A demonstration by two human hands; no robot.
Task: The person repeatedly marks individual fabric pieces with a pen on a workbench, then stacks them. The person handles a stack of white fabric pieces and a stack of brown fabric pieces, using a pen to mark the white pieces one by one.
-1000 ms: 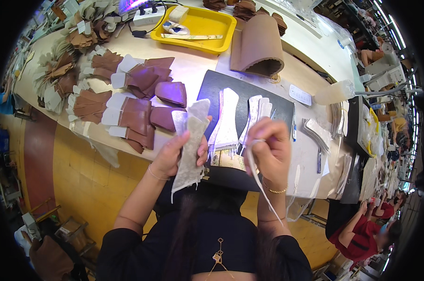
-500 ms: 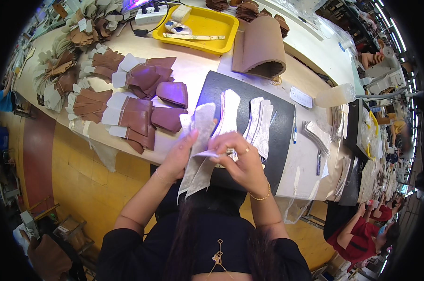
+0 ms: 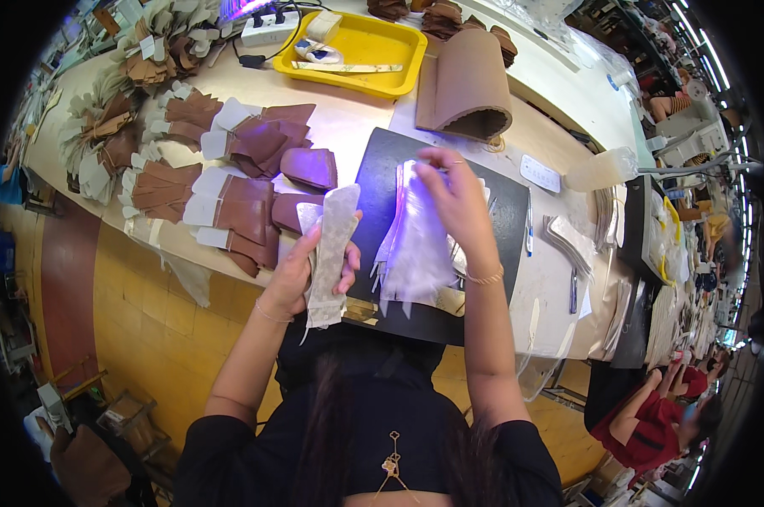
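Observation:
My left hand [image 3: 301,269] grips a pale grey, tongue-shaped cut piece [image 3: 331,249], held upright over the near edge of the table. My right hand [image 3: 458,198] reaches forward and presses a translucent white piece [image 3: 415,249] down onto a stack of similar pale pieces on the black cutting mat [image 3: 504,215]. The fingers of the right hand pinch the top end of that white piece. Both forearms come in from the lower edge.
Brown leather cut pieces [image 3: 238,203] with white tags fan across the left of the table. A yellow tray [image 3: 356,46] and a rolled brown leather sheet [image 3: 466,84] lie at the back. Stacks of grey pieces [image 3: 572,241] lie at right. A seated person in red [image 3: 652,406] is at lower right.
My right hand has moved from beside the left hand forward onto the mat, laying a white piece on the stack. The left hand keeps hold of the grey piece.

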